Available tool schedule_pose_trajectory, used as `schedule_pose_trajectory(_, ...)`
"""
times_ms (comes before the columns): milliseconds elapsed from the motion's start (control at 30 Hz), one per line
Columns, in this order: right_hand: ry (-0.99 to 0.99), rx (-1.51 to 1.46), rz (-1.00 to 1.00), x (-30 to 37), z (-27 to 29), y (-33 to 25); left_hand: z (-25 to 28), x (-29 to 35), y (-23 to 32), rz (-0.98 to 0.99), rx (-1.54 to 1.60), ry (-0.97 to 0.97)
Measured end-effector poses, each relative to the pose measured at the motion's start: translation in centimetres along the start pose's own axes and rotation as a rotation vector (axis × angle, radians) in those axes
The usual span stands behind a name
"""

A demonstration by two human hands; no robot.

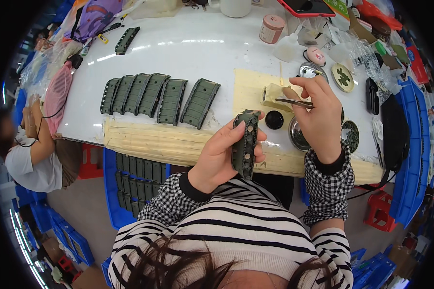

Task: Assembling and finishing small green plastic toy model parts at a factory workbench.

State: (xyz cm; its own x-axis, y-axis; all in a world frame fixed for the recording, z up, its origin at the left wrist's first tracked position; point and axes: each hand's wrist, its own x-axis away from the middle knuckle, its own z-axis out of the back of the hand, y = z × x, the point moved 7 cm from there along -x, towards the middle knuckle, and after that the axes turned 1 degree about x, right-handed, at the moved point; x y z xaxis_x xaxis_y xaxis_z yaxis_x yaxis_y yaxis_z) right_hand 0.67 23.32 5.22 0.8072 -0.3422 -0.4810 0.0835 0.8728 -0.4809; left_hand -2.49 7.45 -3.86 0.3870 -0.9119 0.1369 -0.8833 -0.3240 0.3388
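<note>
My left hand (218, 153) grips a dark green curved model part (244, 147), held upright with a row of round studs on the side that shows. In my right hand (319, 115) is a pair of metal tweezers (295, 102), its tips pointing left over a pale yellow block (270, 94). Whether the tips hold anything is too small to tell. Between my hands sits a small black round pot (274, 120). Partly behind my right hand stands a round metal dish (298, 136). Another dish with small dark green pieces (350, 135) lies to its right.
Several similar green parts (144, 95) lie in a row on the white table (202, 58); one more (127, 40) is farther back. A blue bin (112, 192) of green parts stands below left. A pink jar (272, 29) and clutter fill the back right. A person (38, 159) sits at left.
</note>
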Motion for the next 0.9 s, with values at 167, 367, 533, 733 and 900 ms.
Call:
schedule_pose_trajectory(167, 0.073, -0.035, 0.048, 0.1, 0.7, -0.2, 0.2, 0.0, -0.4, 0.032, 0.119, -0.061)
schedule_pose_trajectory(367, 0.142, -0.565, -0.133, 2.2, 3.0, -2.1, -0.3, 0.3, -1.0, 0.082, 0.203, -0.112)
schedule_pose_trajectory(533, 0.000, -1.136, -0.322, 3.2, -0.7, -2.3, -0.8, 0.3, -1.4, 0.095, 0.210, -0.117)
schedule_pose_trajectory(733, -0.012, -1.104, -0.315, 3.3, -0.8, -2.4, -0.7, 0.5, -1.5, 0.092, 0.203, -0.102)
schedule_pose_trajectory(900, -0.014, -1.088, -0.309, 3.3, -0.7, -2.3, -0.8, 0.5, -1.6, 0.098, 0.216, -0.103)
